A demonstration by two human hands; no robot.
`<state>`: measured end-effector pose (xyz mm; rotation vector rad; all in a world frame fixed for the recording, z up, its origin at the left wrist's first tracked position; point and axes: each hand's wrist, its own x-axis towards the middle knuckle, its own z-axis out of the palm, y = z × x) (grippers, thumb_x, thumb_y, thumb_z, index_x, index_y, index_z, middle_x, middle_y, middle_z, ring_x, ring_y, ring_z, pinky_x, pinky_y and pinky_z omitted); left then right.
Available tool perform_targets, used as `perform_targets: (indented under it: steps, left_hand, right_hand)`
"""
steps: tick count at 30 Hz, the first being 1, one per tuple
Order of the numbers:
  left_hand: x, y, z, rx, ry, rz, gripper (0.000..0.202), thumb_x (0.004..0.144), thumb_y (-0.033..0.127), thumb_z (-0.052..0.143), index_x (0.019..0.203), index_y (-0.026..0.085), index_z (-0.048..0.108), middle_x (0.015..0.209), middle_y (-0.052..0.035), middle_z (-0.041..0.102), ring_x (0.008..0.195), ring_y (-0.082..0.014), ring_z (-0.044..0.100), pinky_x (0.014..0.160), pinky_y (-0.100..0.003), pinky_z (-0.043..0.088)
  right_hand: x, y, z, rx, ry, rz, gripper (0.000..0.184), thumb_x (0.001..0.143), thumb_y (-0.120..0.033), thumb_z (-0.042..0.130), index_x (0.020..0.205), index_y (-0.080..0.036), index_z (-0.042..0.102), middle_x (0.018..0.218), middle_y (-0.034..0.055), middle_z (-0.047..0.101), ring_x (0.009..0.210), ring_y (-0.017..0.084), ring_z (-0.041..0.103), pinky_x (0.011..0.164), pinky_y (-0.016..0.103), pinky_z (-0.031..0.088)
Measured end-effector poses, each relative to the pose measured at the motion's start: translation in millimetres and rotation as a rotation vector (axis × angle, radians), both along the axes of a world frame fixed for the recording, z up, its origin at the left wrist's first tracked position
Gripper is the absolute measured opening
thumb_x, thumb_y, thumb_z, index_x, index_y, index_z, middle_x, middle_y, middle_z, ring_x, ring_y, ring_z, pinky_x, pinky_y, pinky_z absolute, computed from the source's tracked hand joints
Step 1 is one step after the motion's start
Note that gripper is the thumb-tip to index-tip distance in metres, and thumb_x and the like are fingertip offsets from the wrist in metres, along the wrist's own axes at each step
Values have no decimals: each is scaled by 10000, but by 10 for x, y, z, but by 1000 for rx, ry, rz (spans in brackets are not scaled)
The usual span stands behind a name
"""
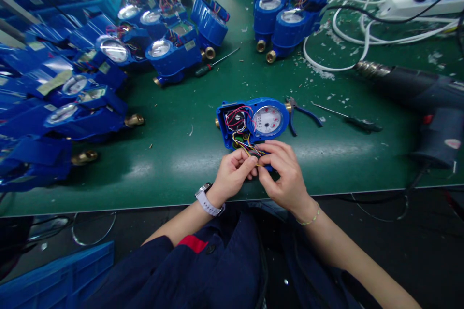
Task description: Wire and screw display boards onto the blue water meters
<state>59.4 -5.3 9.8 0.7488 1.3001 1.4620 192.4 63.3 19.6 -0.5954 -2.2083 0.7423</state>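
In front of me a blue water meter (252,120) lies on the green bench, its round dial facing up and its wiring box uncovered. Red, white, yellow and black wires (243,141) run out of the box towards my fingers. My left hand (234,171) pinches the thin wires between thumb and forefinger. Close beside it, my right hand (284,171) has its thumb and fingertips closed on a yellow wire from the same bunch. Part of a blue piece shows beneath the right fingers, mostly hidden. Cutting pliers (306,115) lie against the meter's brass end on the right.
Several more blue meters (174,53) crowd the left side; a group (290,14) stands at the back. Screwdrivers (362,123) lie right and far left of centre. A heat gun (416,96), white cable (337,29) and power strip (416,2) occupy the right.
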Motion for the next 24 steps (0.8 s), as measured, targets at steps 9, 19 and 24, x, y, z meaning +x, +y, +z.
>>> perform_targets:
  steps: [9,19,24]
  left_hand:
    - [-1,6,-25,5,7,11,486,767,601,697,656,164,516,524,36,575,443,-61,492,455,-177,426]
    - [6,3,-24,30,33,3,442,792,564,694,694,157,551,570,33,570,472,-62,498,470,-179,421]
    - [-6,1,-2,50,24,-7,383,783,514,724,768,154,592,643,25,593,498,-62,506,492,-187,435]
  right_hand:
    - [-15,-5,-39,18,21,-12,98,887,-148,557,815,-207,587,1051,79,681,1120,289,546,952,521,449]
    - [-13,9,-53,-33,0,8,170,928,-165,514,782,-205,591,1063,70,684,1125,282,530,948,523,434]
    - [5,21,-37,-71,-6,14,184,935,-151,495,785,-208,585,1064,69,684,1123,274,529,949,518,432]
